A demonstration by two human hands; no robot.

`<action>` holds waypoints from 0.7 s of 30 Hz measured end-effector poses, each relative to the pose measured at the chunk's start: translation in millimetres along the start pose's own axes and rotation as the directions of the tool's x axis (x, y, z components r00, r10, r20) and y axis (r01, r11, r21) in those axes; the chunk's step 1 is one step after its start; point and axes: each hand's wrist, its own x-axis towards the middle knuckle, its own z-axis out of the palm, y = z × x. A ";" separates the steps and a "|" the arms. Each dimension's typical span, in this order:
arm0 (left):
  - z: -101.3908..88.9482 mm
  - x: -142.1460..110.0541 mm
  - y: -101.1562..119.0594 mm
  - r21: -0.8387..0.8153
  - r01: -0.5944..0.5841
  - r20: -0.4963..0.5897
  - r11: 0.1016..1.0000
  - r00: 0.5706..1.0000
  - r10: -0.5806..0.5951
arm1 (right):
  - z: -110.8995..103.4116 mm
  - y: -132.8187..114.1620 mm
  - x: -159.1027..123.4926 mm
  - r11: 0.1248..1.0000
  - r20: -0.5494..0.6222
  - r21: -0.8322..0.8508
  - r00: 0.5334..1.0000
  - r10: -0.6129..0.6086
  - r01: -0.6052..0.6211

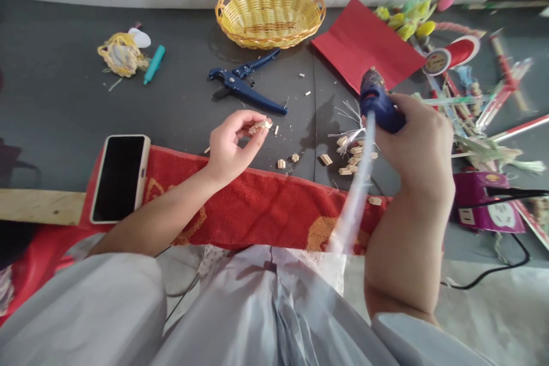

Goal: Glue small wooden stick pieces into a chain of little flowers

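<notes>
My left hand (235, 143) pinches a small pale piece (259, 126), perhaps cut straw or wood, between thumb and fingertips above the table. In my right hand (418, 137) is a blue hot glue gun (380, 104), its dark nozzle pointing away from me. A long translucent glue stick (355, 194) sticks out of its back end toward my lap, blurred. Below the glue gun lie several small bundled pale pieces (354, 159) and a tuft of thin white strands (349, 126). A few more such bundles (281, 164) rest nearer my left hand.
Beyond my hands lie a blue-handled cutter (249, 83), a yellow woven basket (271, 14) and red paper (364, 40). A red towel (257, 200) covers the front edge, with a phone (120, 178) at left. On the right are a thread spool (450, 56), loose sticks and a purple power socket (489, 203).
</notes>
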 end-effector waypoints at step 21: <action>2.7 -1.2 6.8 0.119 -0.020 0.086 0.993 0.996 0.009 | 20.7 -29.3 -23.7 0.792 0.236 0.238 0.757 -0.609 0.563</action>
